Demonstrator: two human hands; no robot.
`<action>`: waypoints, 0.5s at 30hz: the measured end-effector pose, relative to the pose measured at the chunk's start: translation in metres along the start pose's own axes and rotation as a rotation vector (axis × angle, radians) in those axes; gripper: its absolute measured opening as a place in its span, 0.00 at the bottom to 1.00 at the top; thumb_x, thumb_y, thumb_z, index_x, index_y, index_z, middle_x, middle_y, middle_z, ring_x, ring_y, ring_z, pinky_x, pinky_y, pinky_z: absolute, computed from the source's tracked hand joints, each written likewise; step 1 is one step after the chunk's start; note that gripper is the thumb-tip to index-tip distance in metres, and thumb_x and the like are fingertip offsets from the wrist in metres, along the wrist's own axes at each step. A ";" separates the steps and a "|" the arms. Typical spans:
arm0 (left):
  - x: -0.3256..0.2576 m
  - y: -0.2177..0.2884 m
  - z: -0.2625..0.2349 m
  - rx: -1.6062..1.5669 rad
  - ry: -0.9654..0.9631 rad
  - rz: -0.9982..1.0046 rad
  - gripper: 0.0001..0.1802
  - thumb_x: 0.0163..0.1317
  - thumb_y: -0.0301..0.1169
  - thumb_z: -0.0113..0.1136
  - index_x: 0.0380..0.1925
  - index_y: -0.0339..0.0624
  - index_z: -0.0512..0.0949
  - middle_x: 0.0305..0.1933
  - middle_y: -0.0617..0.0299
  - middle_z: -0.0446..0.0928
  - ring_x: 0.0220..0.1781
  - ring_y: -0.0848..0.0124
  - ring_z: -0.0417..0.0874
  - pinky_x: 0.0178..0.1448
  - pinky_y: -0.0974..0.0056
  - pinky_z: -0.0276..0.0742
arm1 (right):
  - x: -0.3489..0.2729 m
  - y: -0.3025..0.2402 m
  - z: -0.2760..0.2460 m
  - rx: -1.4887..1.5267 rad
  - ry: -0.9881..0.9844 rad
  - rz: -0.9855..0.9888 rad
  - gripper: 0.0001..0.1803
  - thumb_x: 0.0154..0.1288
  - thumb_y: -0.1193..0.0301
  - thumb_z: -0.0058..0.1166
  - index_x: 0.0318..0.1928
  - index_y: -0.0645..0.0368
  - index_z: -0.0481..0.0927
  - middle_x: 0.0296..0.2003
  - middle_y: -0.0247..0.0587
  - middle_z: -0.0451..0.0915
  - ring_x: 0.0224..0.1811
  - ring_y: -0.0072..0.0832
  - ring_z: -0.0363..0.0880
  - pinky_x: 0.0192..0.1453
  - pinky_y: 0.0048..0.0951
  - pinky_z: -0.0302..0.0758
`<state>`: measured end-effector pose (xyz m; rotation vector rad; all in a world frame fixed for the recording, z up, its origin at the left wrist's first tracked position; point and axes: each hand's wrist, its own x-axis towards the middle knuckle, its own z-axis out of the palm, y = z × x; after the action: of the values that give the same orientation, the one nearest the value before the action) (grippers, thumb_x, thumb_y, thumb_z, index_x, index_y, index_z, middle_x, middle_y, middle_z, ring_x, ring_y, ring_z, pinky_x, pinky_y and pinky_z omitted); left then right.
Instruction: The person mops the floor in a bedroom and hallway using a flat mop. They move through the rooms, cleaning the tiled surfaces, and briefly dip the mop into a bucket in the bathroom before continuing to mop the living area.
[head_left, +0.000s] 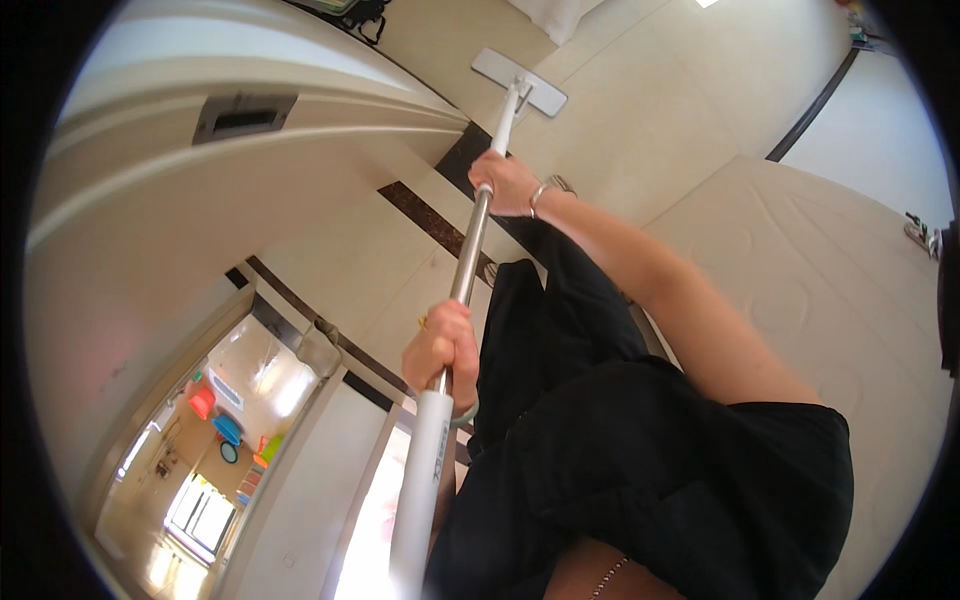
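Observation:
A long flat mop runs up the middle of the view, with a white grip, a metal middle section (469, 250) and a white lower pole. Its flat white head (545, 97) lies on the pale tiled floor at the top. Farther down the pole, towards the head, my right hand (508, 184) is wrapped around it, a silver bracelet on the wrist. My left hand (438, 348) is closed around the pole just above the white grip (424, 470). The near end of the grip runs down to the lower edge of the view.
At left stands a door frame with a metal strike plate (242, 118). Dark stripes (425, 215) cross the floor by the doorway. A beige mattress-like surface (790, 270) lies to the right. Through an opening at lower left, colourful basins (227, 430) show. White fabric (558, 15) hangs at the top.

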<state>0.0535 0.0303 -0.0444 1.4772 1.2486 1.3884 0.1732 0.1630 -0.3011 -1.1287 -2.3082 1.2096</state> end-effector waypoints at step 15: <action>-0.261 0.112 -0.185 0.173 0.041 -0.213 0.13 0.47 0.12 0.47 0.15 0.41 0.59 0.16 0.57 0.67 0.18 0.66 0.69 0.38 0.55 0.78 | -0.144 -0.226 0.269 0.158 -0.291 -0.020 0.12 0.44 0.68 0.64 0.32 0.49 0.77 0.38 0.30 0.77 0.54 0.33 0.71 0.47 0.44 0.69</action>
<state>-0.0954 -0.2679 0.0195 1.3871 1.5368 1.1998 -0.0019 -0.1727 -0.2702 -0.9251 -2.3660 1.6101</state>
